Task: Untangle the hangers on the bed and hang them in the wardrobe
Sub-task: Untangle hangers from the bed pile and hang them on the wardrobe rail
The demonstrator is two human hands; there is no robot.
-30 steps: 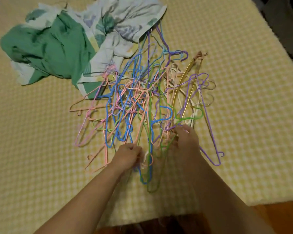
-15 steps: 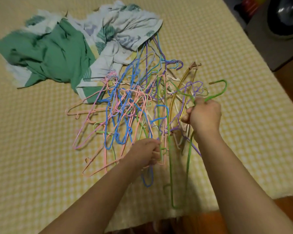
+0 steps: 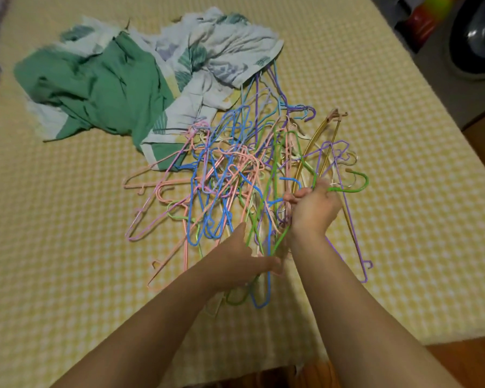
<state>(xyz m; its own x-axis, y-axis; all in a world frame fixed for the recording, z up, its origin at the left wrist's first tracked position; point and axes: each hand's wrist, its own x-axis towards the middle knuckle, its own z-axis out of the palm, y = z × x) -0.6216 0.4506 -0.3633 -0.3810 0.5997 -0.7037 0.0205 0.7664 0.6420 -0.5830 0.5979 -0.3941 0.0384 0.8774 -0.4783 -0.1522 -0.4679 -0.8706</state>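
Observation:
A tangled heap of thin hangers (image 3: 235, 180) in pink, blue, green, purple and gold lies on the yellow checked bed (image 3: 403, 219). My right hand (image 3: 314, 208) grips a green hanger (image 3: 356, 183) by its neck, its hook sticking out to the right above the heap. My left hand (image 3: 244, 264) holds the near ends of the heap, fingers curled round green and blue wires. The wardrobe is not in view.
A crumpled green and leaf-print cloth (image 3: 118, 85) lies at the back left, touching the heap's far edge. The bed's near edge (image 3: 403, 340) meets a wooden floor. A dark round object (image 3: 476, 37) sits off the bed at top right.
My right hand took hold of a green hanger and lifted its hook out to the right. My left hand shifted right along the heap's near end. The camera view also moved.

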